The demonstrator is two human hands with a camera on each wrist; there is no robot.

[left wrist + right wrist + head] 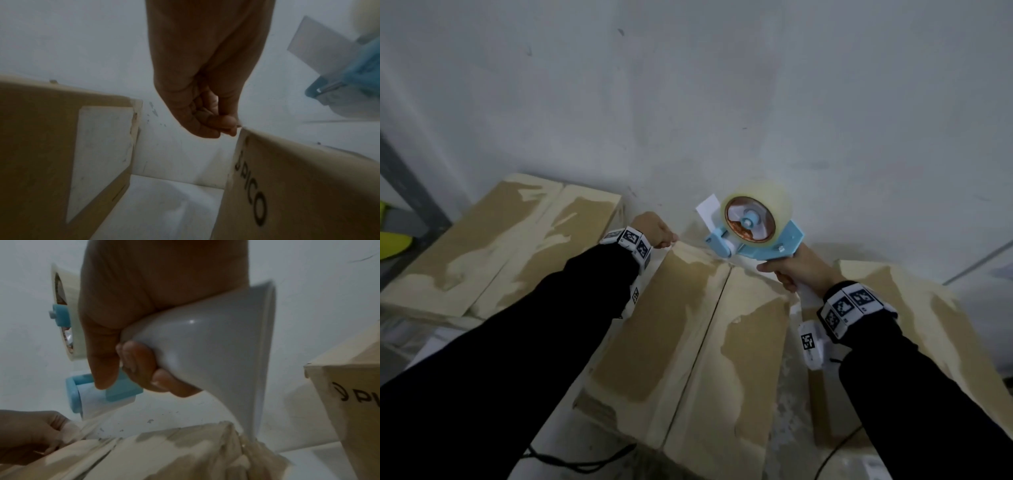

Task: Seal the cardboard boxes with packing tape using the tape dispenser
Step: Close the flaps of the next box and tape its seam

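Right hand (pixel 796 269) has a full grip on the white handle of the blue tape dispenser (pixel 751 228), held over the far edge of the middle cardboard box (pixel 681 342), nose pointing to 9 o'clock. Left hand (pixel 656 230) pinches something thin, probably the tape end, at that box's far-left corner. Another box (pixel 493 243) sits at 10 o'clock, a third (pixel 914 308) at 3 o'clock, and the wall (pixel 688 102) is right behind. A black cable (pixel 571 462) trails at 6 o'clock.

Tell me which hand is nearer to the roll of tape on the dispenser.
Right. The right hand grips the handle of the tape dispenser, just below the tape roll. The left hand is farther left, at the middle box's far edge.
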